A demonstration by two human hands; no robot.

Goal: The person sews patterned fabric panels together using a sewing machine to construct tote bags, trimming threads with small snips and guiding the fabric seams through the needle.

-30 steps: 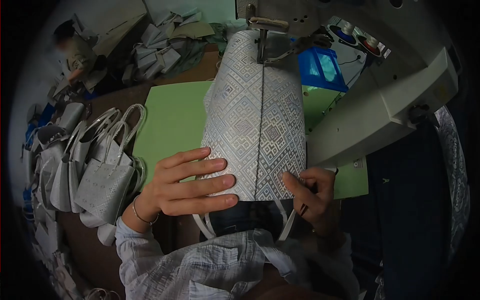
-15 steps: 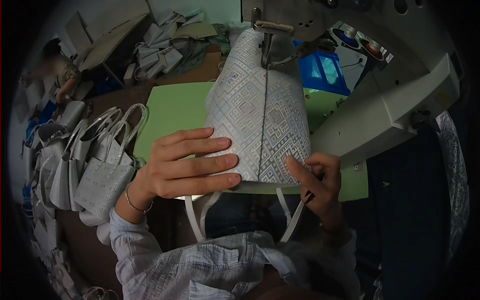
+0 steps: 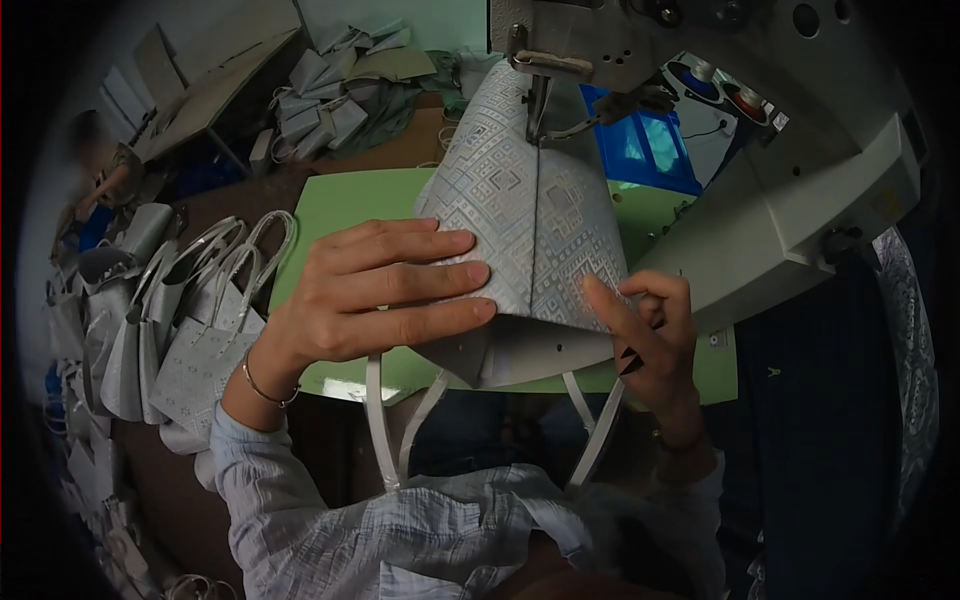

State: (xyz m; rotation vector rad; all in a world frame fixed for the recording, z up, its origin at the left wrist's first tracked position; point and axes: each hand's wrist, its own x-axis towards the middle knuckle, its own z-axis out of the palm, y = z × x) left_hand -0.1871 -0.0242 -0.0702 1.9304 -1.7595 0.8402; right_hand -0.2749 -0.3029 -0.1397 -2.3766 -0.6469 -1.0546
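A patterned white-and-blue handbag (image 3: 500,190) lies under the needle area of a sewing machine (image 3: 536,110), a dark seam line running down its middle. Its open mouth faces me, showing the pale lining, and white handles (image 3: 376,420) hang below. My left hand (image 3: 375,290) is flat on the bag's left side, fingers stretched out and slightly apart. At the right edge of the mouth, my right hand (image 3: 650,335) has its thumb on the bag and the other fingers curled. A small dark pointed tool (image 3: 629,361), perhaps thread snips, sticks out of that hand.
The bag rests over a green work surface (image 3: 340,220). Several finished-looking bags (image 3: 200,350) hang or stand at left. Behind are a pile of pale pieces (image 3: 325,110), a blue crate (image 3: 650,145) and thread spools (image 3: 700,78). A person (image 3: 110,175) sits far left.
The near edge of the bag has lifted away from me, so its mouth and lining now show. Both hands have moved slightly up, the left also a little to the right.
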